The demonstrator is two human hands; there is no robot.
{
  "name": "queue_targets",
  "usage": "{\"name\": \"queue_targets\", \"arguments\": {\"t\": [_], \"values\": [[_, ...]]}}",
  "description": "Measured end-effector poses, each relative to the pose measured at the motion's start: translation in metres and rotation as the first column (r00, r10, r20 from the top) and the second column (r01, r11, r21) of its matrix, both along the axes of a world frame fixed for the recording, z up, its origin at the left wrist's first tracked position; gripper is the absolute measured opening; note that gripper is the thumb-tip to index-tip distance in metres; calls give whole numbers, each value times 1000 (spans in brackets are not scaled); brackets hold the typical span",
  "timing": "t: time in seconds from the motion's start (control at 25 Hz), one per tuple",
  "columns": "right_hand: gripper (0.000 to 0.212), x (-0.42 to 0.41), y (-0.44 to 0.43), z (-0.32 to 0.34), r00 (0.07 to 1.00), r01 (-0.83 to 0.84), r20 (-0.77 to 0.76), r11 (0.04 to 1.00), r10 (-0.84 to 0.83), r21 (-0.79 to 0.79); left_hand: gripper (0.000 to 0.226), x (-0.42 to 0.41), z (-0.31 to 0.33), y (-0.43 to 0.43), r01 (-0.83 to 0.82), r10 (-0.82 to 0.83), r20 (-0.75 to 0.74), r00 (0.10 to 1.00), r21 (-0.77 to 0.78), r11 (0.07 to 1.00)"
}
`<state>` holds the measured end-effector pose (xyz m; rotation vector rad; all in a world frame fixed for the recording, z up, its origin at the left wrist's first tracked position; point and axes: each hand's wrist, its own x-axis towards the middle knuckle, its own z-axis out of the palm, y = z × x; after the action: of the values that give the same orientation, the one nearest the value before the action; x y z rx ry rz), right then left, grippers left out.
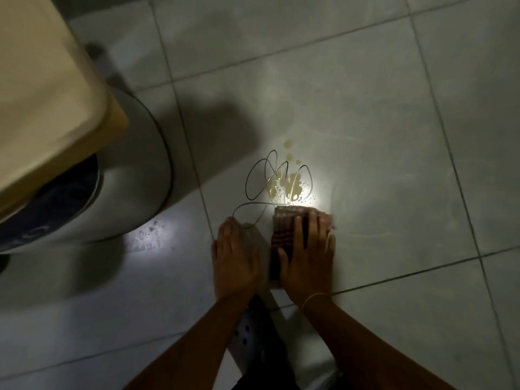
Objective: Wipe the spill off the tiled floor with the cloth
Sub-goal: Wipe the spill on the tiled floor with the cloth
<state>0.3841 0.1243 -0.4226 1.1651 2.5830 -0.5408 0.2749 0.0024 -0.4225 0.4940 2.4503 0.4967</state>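
Observation:
A yellowish spill [287,185] lies on the pale tiled floor [394,136], lit by a bright patch of light, with smaller drops just beyond it. A folded pinkish striped cloth [284,229] rests flat on the floor right below the spill, its far edge touching the puddle's near side. My right hand [308,256] presses down on the cloth with fingers spread. My left hand [236,257] lies flat on the bare tile beside the cloth, fingers together, holding nothing.
A thin dark wire [261,187] loops on the floor left of the spill. A round white container [135,175] stands at left under a cream-coloured lid or box [47,88]. A grey perforated shoe [247,336] shows between my forearms.

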Motion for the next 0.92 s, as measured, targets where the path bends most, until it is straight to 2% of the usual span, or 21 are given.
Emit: {"name": "queue_targets", "arguments": {"t": [0.12, 0.28, 0.36, 0.48, 0.64, 0.72, 0.92], "values": [[88, -26, 28, -24, 992, -120, -50, 993, 120, 14, 83, -8, -16, -16, 123, -123, 1, 992, -37, 992], [86, -114, 121, -40, 995, -55, -77, 991, 65, 118, 84, -7, -23, -18, 129, -129, 5, 992, -31, 991], [85, -135, 146, -41, 993, -84, -73, 985, 96, 149, 84, -7, -24, -19, 123, -123, 3, 992, -37, 992], [85, -101, 122, -45, 983, -161, -71, 977, 172, 138, 84, -8, -22, -19, 99, -99, 21, 995, -6, 995], [83, -2, 35, -41, 941, -334, -35, 941, 336, 45, 86, -8, -19, -19, 57, -58, 29, 998, 46, 997], [80, 18, 7, -40, 923, -384, -31, 923, 385, 23, 88, -7, -19, -18, 25, -28, 43, 999, 78, 997], [81, -88, 14, -51, 882, -458, -103, 888, 459, 33, 86, -7, -20, -19, -19, 14, 32, 999, 138, 990]]}}
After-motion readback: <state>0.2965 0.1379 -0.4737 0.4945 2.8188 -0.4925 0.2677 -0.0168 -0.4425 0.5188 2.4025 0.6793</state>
